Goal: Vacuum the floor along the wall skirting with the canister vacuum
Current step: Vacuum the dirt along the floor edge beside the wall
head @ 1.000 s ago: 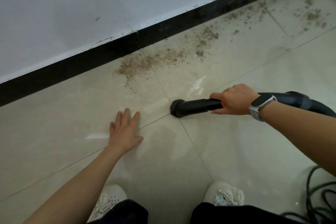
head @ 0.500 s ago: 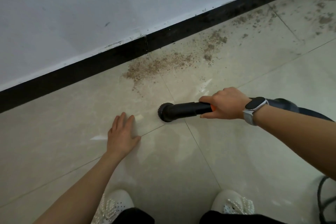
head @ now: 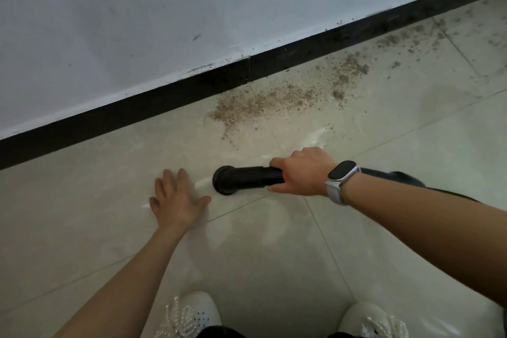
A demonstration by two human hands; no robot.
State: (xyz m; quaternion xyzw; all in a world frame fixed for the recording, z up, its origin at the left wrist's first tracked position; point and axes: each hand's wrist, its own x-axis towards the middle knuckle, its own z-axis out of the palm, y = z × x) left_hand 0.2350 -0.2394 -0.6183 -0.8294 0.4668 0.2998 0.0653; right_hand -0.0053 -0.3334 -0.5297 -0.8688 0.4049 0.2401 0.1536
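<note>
While our right hand (head: pixel 303 171) wraps round the black vacuum nozzle (head: pixel 241 180), fingers curled over the tube, we have its round brush end down on the tile floor (head: pixel 397 145), well short of the dirt. Our left hand (head: pixel 175 202) lies flat on the tiles just beside the brush end, fingers straight and spread, holding nothing (it looks like a brace for the crouch). From the head view, which is the only one we have, the sandy debris (head: pixel 263 103) sits in a band against the black skirting (head: pixel 164 101), thinning out toward the far right along the wall. We judge the step in hand to be the approach to the pile, with that stretch not yet cleaned. Next we need to push the nozzle forward toward the skirting and then sweep it rightward along the edge, keeping the brush flat on the tile.
</note>
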